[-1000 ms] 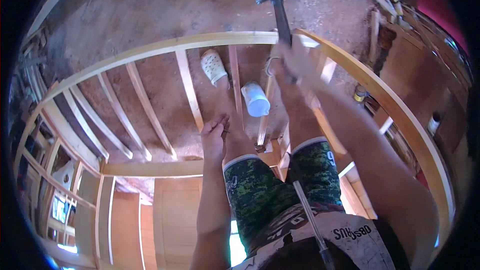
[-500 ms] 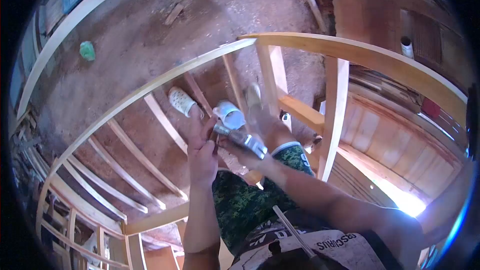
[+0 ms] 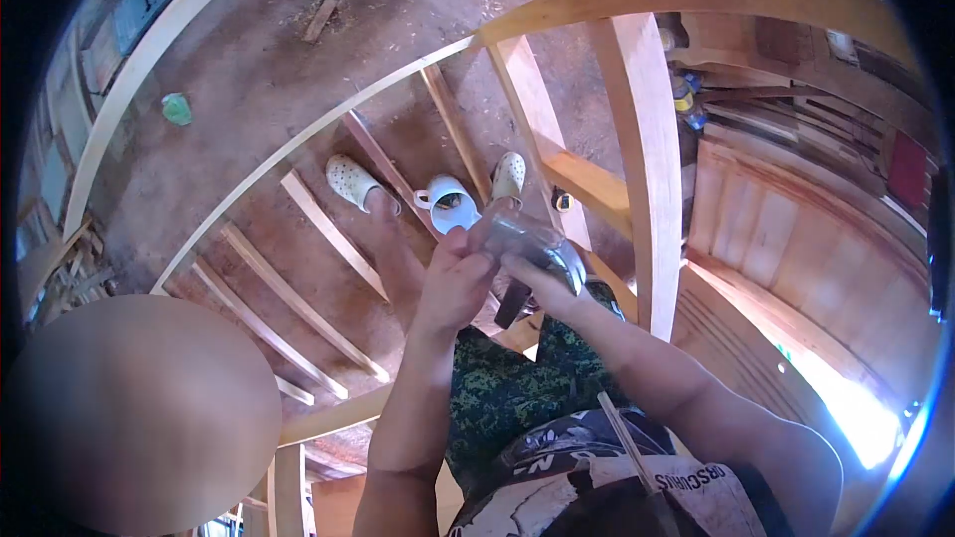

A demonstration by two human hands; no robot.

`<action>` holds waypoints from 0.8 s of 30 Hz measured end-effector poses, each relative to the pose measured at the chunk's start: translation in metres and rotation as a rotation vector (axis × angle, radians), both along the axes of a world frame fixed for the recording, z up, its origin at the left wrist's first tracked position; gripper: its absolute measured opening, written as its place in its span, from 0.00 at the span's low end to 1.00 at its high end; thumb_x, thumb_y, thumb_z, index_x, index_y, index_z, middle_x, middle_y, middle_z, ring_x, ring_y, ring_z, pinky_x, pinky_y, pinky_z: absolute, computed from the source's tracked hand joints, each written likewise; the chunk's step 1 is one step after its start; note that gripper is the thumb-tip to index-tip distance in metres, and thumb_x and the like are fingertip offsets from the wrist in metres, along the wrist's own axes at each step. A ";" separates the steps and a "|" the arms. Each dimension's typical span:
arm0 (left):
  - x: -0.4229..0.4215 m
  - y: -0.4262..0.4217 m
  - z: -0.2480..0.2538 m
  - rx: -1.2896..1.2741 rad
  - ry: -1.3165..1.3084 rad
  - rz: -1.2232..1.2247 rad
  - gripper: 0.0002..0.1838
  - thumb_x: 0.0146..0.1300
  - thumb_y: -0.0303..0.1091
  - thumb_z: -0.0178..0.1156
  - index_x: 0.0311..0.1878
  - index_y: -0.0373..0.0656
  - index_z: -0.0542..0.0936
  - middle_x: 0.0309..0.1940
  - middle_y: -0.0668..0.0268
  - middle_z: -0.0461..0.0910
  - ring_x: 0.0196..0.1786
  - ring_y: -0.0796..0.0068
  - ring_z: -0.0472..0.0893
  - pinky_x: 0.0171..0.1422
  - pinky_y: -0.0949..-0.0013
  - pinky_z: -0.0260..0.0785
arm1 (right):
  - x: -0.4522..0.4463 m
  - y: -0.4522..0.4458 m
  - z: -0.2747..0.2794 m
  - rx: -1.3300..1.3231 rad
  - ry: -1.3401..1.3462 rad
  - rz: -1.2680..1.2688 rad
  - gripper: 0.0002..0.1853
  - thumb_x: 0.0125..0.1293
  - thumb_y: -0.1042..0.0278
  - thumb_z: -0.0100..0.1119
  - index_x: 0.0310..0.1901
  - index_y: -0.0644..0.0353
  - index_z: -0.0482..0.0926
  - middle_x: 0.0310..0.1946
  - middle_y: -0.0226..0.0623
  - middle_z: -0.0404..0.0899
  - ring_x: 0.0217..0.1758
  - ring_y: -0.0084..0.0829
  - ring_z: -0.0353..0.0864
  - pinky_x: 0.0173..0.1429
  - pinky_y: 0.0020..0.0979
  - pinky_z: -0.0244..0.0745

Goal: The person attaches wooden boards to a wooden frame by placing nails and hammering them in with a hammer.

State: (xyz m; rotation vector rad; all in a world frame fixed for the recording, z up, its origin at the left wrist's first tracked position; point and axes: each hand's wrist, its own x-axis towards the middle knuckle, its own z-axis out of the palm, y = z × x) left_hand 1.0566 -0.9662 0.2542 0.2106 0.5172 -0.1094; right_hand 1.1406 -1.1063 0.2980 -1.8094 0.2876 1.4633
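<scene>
A claw hammer (image 3: 537, 244) with a shiny metal head is gripped in my right hand (image 3: 534, 285), its dark handle end poking out below. My left hand (image 3: 458, 278) is closed right beside the hammer, its thumb and fingers pressed together. Whatever is between those fingers is too small or hidden to name. Just beyond both hands stands a white mug-like container (image 3: 445, 201) with a handle and some dark contents. It sits close to a wooden slat (image 3: 383, 161) of the frame.
A wooden frame with several slats (image 3: 298, 283) surrounds my legs, and a thick post (image 3: 645, 179) rises at right. My feet wear light perforated clogs (image 3: 350, 182). A green scrap (image 3: 176, 108) lies on the dirt floor. A large blurred round shape (image 3: 144, 416) covers the lower left.
My hands and the hammer have shifted right and slightly down in view, with the hammer turned. The view has tilted, and the blurred round shape has appeared at lower left.
</scene>
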 end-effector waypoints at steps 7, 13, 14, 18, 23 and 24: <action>0.015 -0.017 0.052 0.273 0.081 0.065 0.24 0.61 0.17 0.47 0.62 0.35 0.74 0.66 0.54 0.73 0.68 0.62 0.72 0.73 0.61 0.63 | 0.016 -0.034 0.002 0.096 -0.272 -0.124 0.14 0.70 0.56 0.62 0.46 0.58 0.76 0.34 0.27 0.75 0.40 0.21 0.73 0.43 0.29 0.70; 0.016 -0.030 0.077 0.923 0.424 -0.352 0.15 0.61 0.20 0.54 0.47 0.33 0.85 0.38 0.62 0.86 0.42 0.77 0.83 0.47 0.72 0.75 | 0.003 -0.041 0.026 0.151 -0.402 -0.164 0.13 0.72 0.58 0.60 0.45 0.59 0.77 0.32 0.25 0.74 0.36 0.20 0.72 0.39 0.28 0.69; 0.016 -0.036 0.073 0.912 0.380 -0.307 0.12 0.61 0.22 0.57 0.47 0.33 0.85 0.38 0.63 0.86 0.41 0.78 0.82 0.47 0.74 0.74 | -0.004 -0.041 0.026 0.223 -0.500 -0.198 0.12 0.72 0.58 0.59 0.43 0.59 0.77 0.31 0.24 0.74 0.33 0.19 0.71 0.37 0.28 0.68; -0.011 -0.049 0.060 0.773 0.330 -0.189 0.09 0.62 0.26 0.65 0.43 0.33 0.85 0.36 0.65 0.86 0.40 0.80 0.82 0.46 0.76 0.73 | -0.025 -0.038 0.045 0.119 -0.292 -0.163 0.11 0.73 0.59 0.58 0.43 0.59 0.76 0.31 0.25 0.74 0.35 0.19 0.71 0.39 0.27 0.68; -0.033 -0.006 0.065 0.761 0.346 -0.156 0.06 0.61 0.23 0.65 0.40 0.34 0.85 0.38 0.66 0.85 0.40 0.77 0.81 0.51 0.73 0.72 | -0.065 -0.019 0.030 0.282 -0.392 -0.290 0.19 0.71 0.63 0.60 0.58 0.63 0.77 0.49 0.41 0.80 0.51 0.30 0.77 0.59 0.31 0.71; -0.039 0.004 0.064 0.805 0.315 -0.221 0.07 0.61 0.24 0.64 0.41 0.34 0.85 0.38 0.65 0.85 0.40 0.75 0.81 0.51 0.72 0.72 | -0.070 -0.011 0.024 0.322 -0.418 -0.313 0.18 0.69 0.63 0.60 0.56 0.62 0.77 0.47 0.42 0.80 0.50 0.31 0.78 0.57 0.32 0.72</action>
